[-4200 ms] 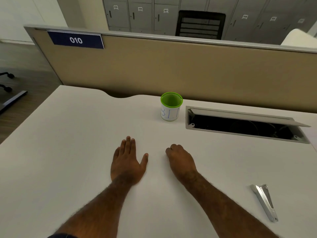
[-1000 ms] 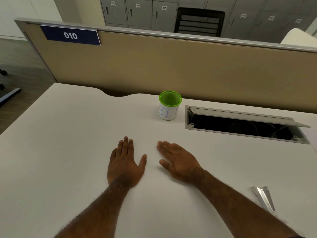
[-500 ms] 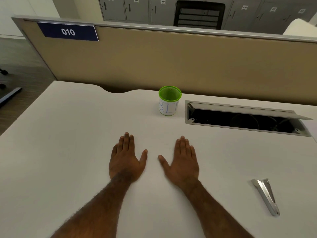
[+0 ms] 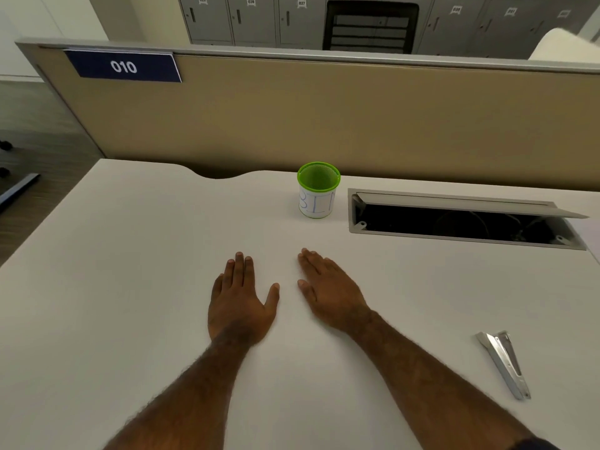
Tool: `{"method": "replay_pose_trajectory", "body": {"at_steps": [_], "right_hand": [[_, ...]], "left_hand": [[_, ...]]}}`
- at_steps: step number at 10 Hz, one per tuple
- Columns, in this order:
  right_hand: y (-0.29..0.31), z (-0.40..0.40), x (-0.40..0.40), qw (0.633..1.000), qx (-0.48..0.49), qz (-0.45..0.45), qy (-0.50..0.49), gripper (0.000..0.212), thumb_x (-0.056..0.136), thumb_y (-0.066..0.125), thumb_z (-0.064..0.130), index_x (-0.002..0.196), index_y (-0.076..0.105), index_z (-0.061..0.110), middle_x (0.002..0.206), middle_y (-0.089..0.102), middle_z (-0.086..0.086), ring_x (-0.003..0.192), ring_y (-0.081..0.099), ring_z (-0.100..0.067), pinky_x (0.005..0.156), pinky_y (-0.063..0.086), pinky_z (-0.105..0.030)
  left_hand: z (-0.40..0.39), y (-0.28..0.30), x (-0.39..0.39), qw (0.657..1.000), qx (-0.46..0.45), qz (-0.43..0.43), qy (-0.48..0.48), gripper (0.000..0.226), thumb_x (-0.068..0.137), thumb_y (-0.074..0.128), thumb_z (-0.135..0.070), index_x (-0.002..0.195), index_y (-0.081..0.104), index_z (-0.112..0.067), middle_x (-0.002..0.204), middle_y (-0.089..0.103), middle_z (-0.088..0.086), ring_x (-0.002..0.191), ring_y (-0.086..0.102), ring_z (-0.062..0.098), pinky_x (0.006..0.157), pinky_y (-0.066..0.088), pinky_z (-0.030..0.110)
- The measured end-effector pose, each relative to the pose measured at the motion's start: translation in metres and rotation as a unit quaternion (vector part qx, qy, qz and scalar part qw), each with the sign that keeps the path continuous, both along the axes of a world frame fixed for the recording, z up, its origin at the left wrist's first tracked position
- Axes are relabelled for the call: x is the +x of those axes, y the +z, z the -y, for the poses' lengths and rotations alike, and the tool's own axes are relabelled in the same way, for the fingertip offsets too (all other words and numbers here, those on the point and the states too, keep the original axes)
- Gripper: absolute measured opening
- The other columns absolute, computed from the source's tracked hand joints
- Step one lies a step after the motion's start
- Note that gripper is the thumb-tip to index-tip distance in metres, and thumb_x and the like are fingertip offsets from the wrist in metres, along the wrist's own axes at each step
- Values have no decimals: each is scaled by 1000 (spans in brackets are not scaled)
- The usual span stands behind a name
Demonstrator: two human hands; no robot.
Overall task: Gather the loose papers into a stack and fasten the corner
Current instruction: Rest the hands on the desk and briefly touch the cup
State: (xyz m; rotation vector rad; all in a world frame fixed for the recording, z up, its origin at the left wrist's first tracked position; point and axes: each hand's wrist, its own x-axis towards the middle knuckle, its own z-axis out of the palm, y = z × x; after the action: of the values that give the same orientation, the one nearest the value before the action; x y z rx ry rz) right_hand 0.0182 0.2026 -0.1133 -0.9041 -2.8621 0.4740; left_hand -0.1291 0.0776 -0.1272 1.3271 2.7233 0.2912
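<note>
Both hands lie on the white desk (image 4: pixel 97 287), near the middle of it, palms down and with straight fingers, so both are released and grasp nothing. The left hand (image 4: pixel 238 303) is flat, its fingers close together and pointing to the far side, the thumb spread out to the right. The right hand (image 4: pixel 328 290) is just beside it, not touching it, and is turned a little so that its fingers point far and to the left. If loose papers lie under the hands I cannot tell, because the surface there is as white as the desk and no edge of a sheet shows. The stapler (image 4: pixel 503 363), a silver metal one, lies on the desk at the near right, well apart from the right hand, with its top part hinged open. On the far side of the desk stands a green mesh cup (image 4: pixel 318 190) with a white label around its lower part, upright. Just to the right of the cup there is a cable slot (image 4: pixel 461 219) in the desk, its grey lid raised. Behind the desk stands a beige partition (image 4: pixel 357 118) that carries a blue sign (image 4: pixel 125 66) with the number 010 at its far left. Beyond the partition there are grey lockers (image 4: pixel 250 17) and a black chair back (image 4: pixel 370 26).
</note>
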Motion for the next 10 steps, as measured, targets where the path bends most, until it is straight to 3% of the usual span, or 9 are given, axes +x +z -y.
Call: {"method": "replay_pose_trajectory", "body": {"at_steps": [1, 2, 4, 5, 6, 7, 8, 9, 10], "right_hand": [[-1, 12, 2, 998, 34, -31, 29, 45, 94, 53, 24, 136, 50, 10, 143, 50, -5, 131, 48, -19, 106, 36, -28], [-5, 20, 14, 995, 74, -46, 38, 45, 68, 78, 7, 111, 67, 7, 110, 68, -5, 100, 67, -21, 69, 59, -27], [-3, 25, 25, 999, 45, -6, -19, 23, 86, 49, 1, 102, 65, 5, 105, 62, -7, 99, 55, -27, 74, 52, -43], [-3, 33, 23, 997, 39, -12, -61, 15, 75, 58, -1, 85, 69, 5, 88, 64, -8, 85, 60, -28, 64, 54, -38], [3, 45, 21, 995, 67, -2, -68, 23, 46, 78, -1, 56, 62, 13, 62, 57, 0, 58, 59, -19, 40, 45, -23], [10, 51, 21, 991, 99, 25, -86, 39, 23, 82, 0, 44, 52, 16, 52, 51, 3, 47, 53, -14, 33, 28, -18], [9, 53, 20, 988, 128, 22, -87, 41, 20, 83, 0, 44, 53, 15, 50, 51, 2, 46, 52, -14, 32, 28, -17], [5, 48, 20, 985, 151, 9, -85, 38, 28, 82, -1, 50, 55, 15, 54, 53, 1, 49, 54, -16, 35, 33, -19], [2, 27, 21, 986, 52, -84, -136, 12, 63, 68, 0, 70, 67, 10, 72, 64, -5, 70, 63, -25, 58, 50, -30]], "left_hand": [[0, -1, 0, 1000, 3, 2, -1, 82, 92, 17, -67, 157, 0, -18, 165, -5, -1, 152, -3, 15, 123, 3, 34], [0, -1, 0, 1000, 5, 1, 0, 83, 92, 18, -67, 157, 2, -17, 165, -3, 0, 152, -2, 16, 123, 4, 34], [0, -1, 0, 1000, 4, 4, -2, 83, 92, 17, -66, 157, 1, -17, 165, -5, -1, 152, -3, 15, 123, 3, 34], [0, -1, 0, 1000, 2, 1, -1, 83, 92, 17, -67, 157, 0, -16, 165, -5, 0, 152, -3, 16, 123, 4, 34], [0, -1, 0, 1000, 2, 2, -1, 83, 92, 17, -67, 157, -1, -17, 165, -5, 0, 152, -3, 16, 123, 3, 34], [0, -1, 1, 1000, 2, 1, -1, 83, 92, 17, -67, 157, 0, -16, 165, -5, 0, 152, -2, 17, 123, 4, 34], [0, -1, 0, 1000, 3, -2, -1, 83, 92, 17, -66, 157, 1, -16, 165, -4, 1, 152, -1, 17, 123, 4, 35], [0, -2, 0, 1000, 4, 0, -1, 84, 92, 17, -67, 157, 2, -16, 165, -3, 1, 152, -1, 17, 123, 5, 35], [1, -2, 0, 1000, 7, 2, 1, 84, 92, 17, -66, 157, 5, -16, 165, -1, 1, 152, 0, 16, 123, 5, 35]]}}
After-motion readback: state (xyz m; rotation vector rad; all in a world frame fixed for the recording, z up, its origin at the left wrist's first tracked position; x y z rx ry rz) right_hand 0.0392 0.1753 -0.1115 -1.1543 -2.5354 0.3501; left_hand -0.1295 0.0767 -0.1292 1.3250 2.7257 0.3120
